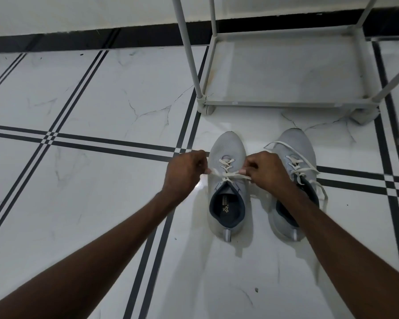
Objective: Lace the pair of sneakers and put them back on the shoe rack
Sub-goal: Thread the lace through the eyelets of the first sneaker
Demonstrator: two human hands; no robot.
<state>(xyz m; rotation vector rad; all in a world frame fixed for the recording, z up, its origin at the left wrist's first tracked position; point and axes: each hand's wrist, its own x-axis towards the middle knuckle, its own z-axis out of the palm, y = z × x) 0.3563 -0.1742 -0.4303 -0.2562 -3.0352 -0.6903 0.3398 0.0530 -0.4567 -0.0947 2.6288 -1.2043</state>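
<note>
Two light grey sneakers stand side by side on the floor, toes pointing away from me. The left sneaker (228, 146) has a white lace (228, 174) crossed through its eyelets. My left hand (184, 173) pinches one end of that lace, pulled out to the left. My right hand (267, 171) grips the other end on the right side. The right sneaker (295, 143) is partly hidden by my right forearm; its lace (309, 166) lies loose over the shoe and trails to the floor.
A light grey shoe rack (281, 102) stands just beyond the sneakers, its bottom shelf bare and its posts rising out of view. The floor is white marble-look tile with dark stripes. A white wall with a black skirting runs along the back.
</note>
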